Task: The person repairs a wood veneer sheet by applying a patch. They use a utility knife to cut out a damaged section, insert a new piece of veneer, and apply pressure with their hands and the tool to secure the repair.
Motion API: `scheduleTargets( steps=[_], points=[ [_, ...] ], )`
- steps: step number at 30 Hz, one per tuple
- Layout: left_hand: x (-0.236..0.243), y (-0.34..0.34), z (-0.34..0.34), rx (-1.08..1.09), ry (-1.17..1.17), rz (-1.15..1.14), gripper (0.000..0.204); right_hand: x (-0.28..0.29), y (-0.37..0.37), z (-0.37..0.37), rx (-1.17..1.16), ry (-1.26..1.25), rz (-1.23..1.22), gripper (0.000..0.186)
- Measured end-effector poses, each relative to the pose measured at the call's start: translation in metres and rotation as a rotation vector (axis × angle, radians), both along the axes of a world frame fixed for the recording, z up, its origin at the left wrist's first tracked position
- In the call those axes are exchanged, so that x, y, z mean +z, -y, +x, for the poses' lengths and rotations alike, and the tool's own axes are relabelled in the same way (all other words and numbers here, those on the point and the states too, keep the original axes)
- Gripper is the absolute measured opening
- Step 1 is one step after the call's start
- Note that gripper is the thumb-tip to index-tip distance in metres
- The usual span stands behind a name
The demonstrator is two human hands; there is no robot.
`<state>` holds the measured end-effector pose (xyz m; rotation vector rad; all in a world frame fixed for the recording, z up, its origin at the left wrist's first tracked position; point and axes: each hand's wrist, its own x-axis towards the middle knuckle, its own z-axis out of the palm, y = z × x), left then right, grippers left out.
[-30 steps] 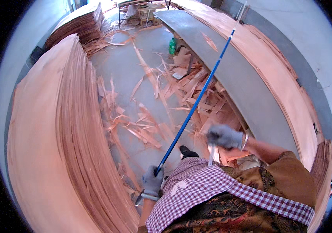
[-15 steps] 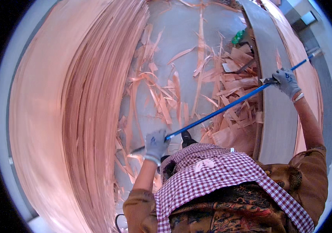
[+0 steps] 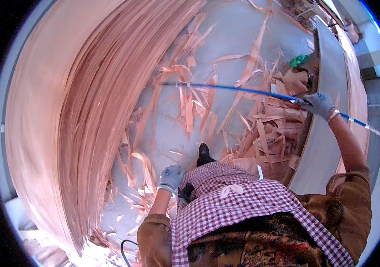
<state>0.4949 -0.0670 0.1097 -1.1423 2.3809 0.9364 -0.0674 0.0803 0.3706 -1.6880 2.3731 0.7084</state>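
A long thin blue pole point(image 3: 247, 90) stretches across the upper middle. My right hand point(image 3: 321, 106), in a light grey glove, is closed around it towards its right part. Beside those fingers, a small dark, metallic-looking piece point(image 3: 304, 102) lies along the pole; its kind is unclear. The pole's dark far-left end hangs over pinkish-brown veneer scraps point(image 3: 187, 109) on the floor. My left hand point(image 3: 171, 176), gloved too, is low beside the checked apron point(image 3: 243, 198), apart from the pole. Its fingers look curled in, and I see nothing in them.
A tall stack of thin wood veneer sheets point(image 3: 105, 93) fills the left side. On the right, a grey board point(image 3: 332, 84) stands along another pale stack point(image 3: 352, 75). A green plastic bottle point(image 3: 298, 60) lies among scraps by the board. My dark shoe point(image 3: 203, 150) is on the grey floor point(image 3: 225, 38).
My left hand has let go of the pole and dropped lower. The pole's left end has swung up and away, while my right hand still grips it. My view has shifted.
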Motion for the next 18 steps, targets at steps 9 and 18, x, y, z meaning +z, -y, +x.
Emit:
scheduleTargets(
  steps=[9,18],
  points=[
    [0.003,-0.056,0.08,0.365,0.057,0.191,0.031,-0.085,-0.012,-0.006,-0.235,0.265,-0.131,0.037],
    [-0.009,-0.088,0.141,0.443,-0.22,0.054,0.026,-0.173,0.193,0.056,-0.268,0.122,-0.054,0.032]
  ],
)
